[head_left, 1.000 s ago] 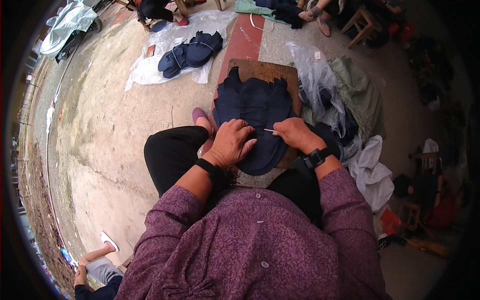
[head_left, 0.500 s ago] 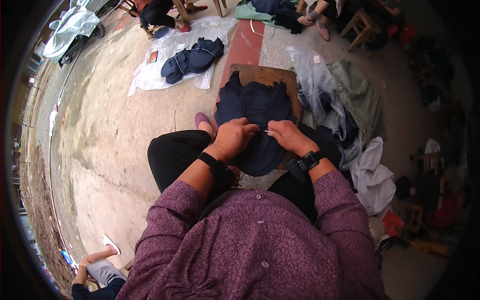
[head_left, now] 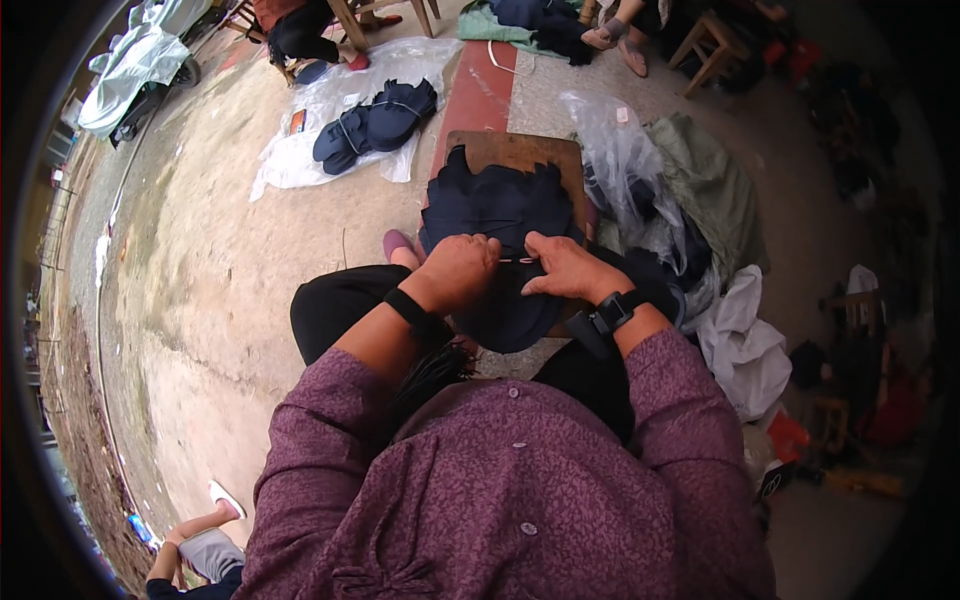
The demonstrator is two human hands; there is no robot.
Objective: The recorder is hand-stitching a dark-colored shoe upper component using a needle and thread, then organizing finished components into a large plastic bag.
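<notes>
A stack of navy cut fabric pieces (head_left: 497, 205) lies on a wooden stool (head_left: 560, 155) between my knees, with a thin tie running across its middle. A short white string (head_left: 516, 261) spans the gap between my hands over the stack. My left hand (head_left: 458, 268) is closed, fingertips pinched at the string's left end. On the other side, my right hand (head_left: 572, 270) has its thumb and forefinger spread apart at the string's right end, its other fingers partly hidden.
Tied navy fabric bundles (head_left: 385, 122) rest on plastic sheeting (head_left: 290, 165) ahead on the left. Clear plastic (head_left: 615, 135), a green sack (head_left: 700, 175) and a white bag (head_left: 745, 345) lie to my right. Other people sit at the far side and lower left.
My right thumb and forefinger have parted from their pinch on the white string. My left hand has shifted slightly left, still closed. The view has moved a little.
</notes>
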